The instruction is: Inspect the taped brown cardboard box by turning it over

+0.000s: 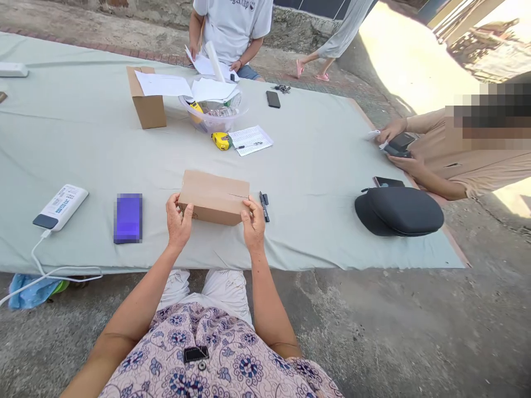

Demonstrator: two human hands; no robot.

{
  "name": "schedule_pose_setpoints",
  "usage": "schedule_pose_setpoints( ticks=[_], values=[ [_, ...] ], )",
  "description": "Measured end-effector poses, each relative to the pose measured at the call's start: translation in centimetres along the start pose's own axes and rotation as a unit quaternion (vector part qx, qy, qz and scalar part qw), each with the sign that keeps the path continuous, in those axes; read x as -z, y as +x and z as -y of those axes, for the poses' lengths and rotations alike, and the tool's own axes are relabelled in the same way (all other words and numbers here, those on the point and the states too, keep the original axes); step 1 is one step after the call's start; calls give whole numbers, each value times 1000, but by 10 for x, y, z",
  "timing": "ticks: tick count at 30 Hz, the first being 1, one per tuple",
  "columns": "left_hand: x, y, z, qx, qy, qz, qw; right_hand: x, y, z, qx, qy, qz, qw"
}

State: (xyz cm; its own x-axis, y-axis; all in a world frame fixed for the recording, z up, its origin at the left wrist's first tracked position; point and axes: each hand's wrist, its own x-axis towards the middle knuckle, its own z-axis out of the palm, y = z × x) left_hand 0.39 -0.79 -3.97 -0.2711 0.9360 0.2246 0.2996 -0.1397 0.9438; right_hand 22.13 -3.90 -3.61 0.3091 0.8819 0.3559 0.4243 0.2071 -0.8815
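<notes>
We hold the box (214, 194) between left grip (179, 222) and right grip (254, 222), a pen (264, 208) just beside the right, a purple thing (128, 218) near the left.

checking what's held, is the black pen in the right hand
No, the right hand holds the cardboard box; the black pen lies on the table.
</notes>
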Motion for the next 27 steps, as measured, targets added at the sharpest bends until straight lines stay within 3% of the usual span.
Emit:
schedule_pose_setpoints(
  ticks=[8,12,16,21,27],
  values=[
    [11,43,3,42,-48,60,996,-2,-31,13,27,-31,33,999],
    [7,55,5,81,-59,43,994,-5,-35,17,53,-91,44,994],
    [4,54,-4,100,-43,6,994,0,-24,21,46,-118,55,990],
    [5,50,-12,164,-44,-22,985,7,-6,23,-1,-66,126,990],
    [1,28,-11,148,-83,35,985,-2,-6,23,-18,-30,98,995]
  ],
)
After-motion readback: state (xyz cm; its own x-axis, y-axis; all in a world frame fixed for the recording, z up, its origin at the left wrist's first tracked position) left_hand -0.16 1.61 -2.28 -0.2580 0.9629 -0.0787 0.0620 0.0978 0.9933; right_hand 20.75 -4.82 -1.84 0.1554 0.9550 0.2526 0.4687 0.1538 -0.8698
